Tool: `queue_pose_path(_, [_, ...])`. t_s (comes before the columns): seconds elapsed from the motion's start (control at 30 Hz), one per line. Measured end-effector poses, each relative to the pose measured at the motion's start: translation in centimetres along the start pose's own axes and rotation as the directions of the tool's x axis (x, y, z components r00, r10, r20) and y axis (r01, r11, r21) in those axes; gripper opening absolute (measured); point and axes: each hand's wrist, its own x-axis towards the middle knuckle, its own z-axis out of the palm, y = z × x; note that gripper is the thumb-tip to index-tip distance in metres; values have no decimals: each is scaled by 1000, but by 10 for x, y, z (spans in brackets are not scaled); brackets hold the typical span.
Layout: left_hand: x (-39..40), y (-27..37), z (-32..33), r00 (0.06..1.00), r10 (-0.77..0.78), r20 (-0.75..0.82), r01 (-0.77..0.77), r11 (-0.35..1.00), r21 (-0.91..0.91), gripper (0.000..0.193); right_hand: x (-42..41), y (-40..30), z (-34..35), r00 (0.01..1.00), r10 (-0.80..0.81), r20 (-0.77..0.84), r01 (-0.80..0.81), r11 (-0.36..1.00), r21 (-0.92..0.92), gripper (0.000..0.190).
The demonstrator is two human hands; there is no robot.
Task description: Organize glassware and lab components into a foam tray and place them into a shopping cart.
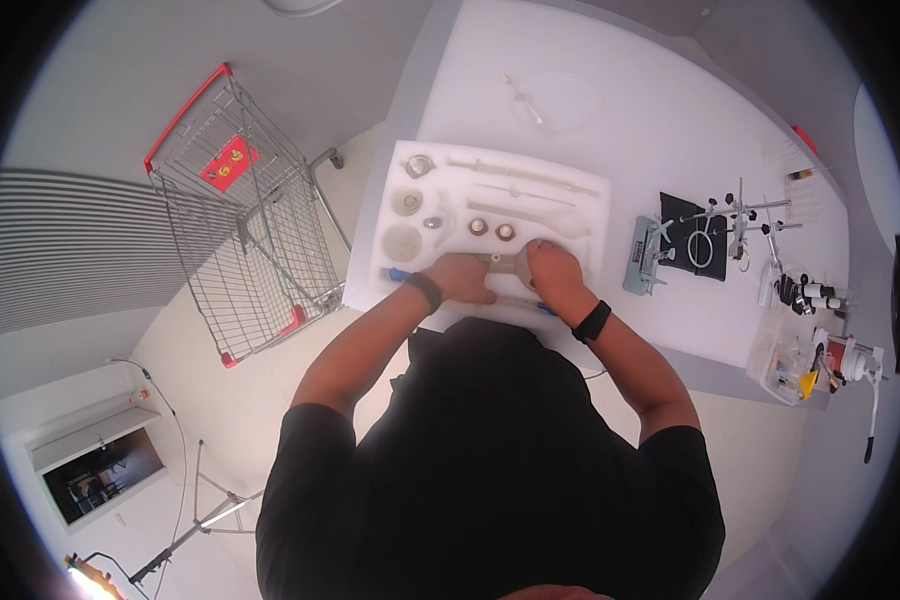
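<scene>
My left hand (pixel 466 278) rests low over the front part of a white foam tray (pixel 604 195) with shaped recesses. My right hand (pixel 555 271) is beside it, fingers curled down at the rounded end of a recess (pixel 523 268). Between the hands lies a pale piece with a small round opening (pixel 496 258). Whether either hand grips anything is hidden by the fingers. A blue-ended item (pixel 399 274) shows by my left wrist, and a blue tip (pixel 546 308) lies below my right hand. Just beyond my hands, two small brown bottles (pixel 478 226) with pale tops stand in the foam.
Glass vessels (pixel 418 166) sit in the tray's left recesses. A glass piece (pixel 526 109) lies farther back on the white table (pixel 645 120). To the right are metal stands with clamps (pixel 736 225) and a clear plastic bin (pixel 776 367). A shopping cart (pixel 251 217) stands left.
</scene>
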Motion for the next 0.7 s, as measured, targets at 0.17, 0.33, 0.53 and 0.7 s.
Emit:
queue_pose_path(0.17, [0,1,2,999,7,-35,-9,999,-37,64,-3,9,4,1000,16,13,-17,998,58,44])
queue_pose_path(0.33, [-24,7,13,966,65,-251,-65,998,9,60,-10,10,-33,999,-37,31,33,994,102,20])
queue_pose_path(0.53, [-74,8,27,763,96,-639,-222,968,-120,47,28,48,-104,982,116,-148,-56,933,356,14])
queue_pose_path(0.7, [-79,0,55,736,-9,-677,-168,966,-196,48,105,110,-116,944,250,-216,-121,870,477,19])
